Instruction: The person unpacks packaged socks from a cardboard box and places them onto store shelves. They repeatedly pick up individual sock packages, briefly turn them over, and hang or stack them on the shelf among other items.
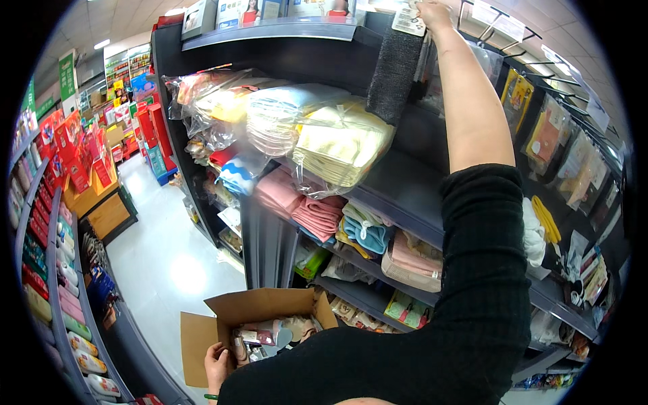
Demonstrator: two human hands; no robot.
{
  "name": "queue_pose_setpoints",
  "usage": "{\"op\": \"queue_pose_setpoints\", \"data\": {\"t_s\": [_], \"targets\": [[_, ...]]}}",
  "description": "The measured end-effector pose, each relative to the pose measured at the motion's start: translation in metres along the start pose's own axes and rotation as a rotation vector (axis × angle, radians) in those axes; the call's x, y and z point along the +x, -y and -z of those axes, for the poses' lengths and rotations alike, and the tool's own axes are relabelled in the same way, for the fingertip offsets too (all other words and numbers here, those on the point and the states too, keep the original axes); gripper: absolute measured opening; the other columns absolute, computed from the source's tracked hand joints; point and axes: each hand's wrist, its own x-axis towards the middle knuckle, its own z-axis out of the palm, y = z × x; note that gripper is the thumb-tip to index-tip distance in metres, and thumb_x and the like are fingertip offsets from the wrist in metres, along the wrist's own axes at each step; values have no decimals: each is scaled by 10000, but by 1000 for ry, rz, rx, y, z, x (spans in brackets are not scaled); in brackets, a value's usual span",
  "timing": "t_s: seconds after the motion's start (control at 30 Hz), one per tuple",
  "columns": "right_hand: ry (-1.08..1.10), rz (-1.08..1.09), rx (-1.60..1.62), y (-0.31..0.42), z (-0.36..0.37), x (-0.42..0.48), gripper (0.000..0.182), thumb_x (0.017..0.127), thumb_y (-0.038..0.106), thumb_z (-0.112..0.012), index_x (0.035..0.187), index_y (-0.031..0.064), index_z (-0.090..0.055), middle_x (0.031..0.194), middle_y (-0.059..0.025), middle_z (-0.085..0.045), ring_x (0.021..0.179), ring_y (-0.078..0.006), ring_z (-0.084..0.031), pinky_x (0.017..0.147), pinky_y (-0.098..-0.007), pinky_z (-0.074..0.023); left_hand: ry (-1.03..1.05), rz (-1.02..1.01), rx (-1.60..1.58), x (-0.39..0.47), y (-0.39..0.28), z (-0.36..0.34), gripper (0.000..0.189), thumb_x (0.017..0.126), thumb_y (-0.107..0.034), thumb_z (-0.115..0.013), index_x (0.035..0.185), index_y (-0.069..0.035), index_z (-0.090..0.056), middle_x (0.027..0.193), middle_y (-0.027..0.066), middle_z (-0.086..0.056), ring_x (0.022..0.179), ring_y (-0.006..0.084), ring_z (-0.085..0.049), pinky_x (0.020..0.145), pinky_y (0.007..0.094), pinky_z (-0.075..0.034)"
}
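My right hand [435, 15] is raised to the top of the shelving, its fingers at the white header card [408, 21] of a dark grey knitted textile item [392, 73]. The long grey item hangs down from the card, in front of the shelf. Low on the left, my left hand [217, 357], with a green bangle at the wrist, grips the side of an open cardboard box [266, 305]. Small packaged goods [260, 336] lie inside the box; my black-sleeved body hides its near part.
Clear bags of folded yellow cloths [336, 147] bulge out from the shelf. Folded pink towels [316, 215] lie below. Metal display hooks [516, 43] and hanging packets [547, 134] jut out at right. Bottle shelves [71, 298] line the aisle floor [167, 243] at left.
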Motion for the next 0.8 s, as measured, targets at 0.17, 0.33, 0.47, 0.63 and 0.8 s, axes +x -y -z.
{"op": "queue_pose_setpoints", "data": {"t_s": [0.17,0.33,0.47,0.63,0.8], "targets": [[91,-38,208,-1,-11,0,324,634,358,-558,807,102,-655,825,-155,-622,822,-288,-592,741,-358,-448,-46,31,13,-7,-2,-6,279,790,-13,-511,1060,44,-471,958,123,-555,885,171,-529,782,266,-417],[-79,-7,88,7,2,-7,260,626,339,-585,801,151,-630,822,-112,-627,793,-276,-595,719,-351,-455,-31,32,17,-2,-6,-10,275,786,-11,-520,1053,42,-476,934,109,-560,862,165,-534,768,256,-421],[-100,254,148,16,5,-27,173,681,244,-558,826,166,-609,812,-105,-617,835,-280,-584,718,-379,-456,-42,3,50,3,17,-7,248,785,-17,-531,1025,34,-496,898,89,-570,807,137,-539,723,237,-428],[-42,36,45,30,21,-42,222,730,268,-534,866,114,-620,897,-139,-610,885,-285,-578,757,-379,-454,-31,50,23,1,16,-10,251,787,-43,-542,1030,9,-504,863,72,-579,728,111,-529,610,210,-422],[171,32,-63,23,28,-39,316,766,322,-502,947,86,-611,953,-156,-597,925,-288,-566,803,-374,-440,-15,76,58,-8,9,-14,246,794,-83,-540,1026,-5,-509,806,48,-569,614,82,-476,503,200,-366]]}}
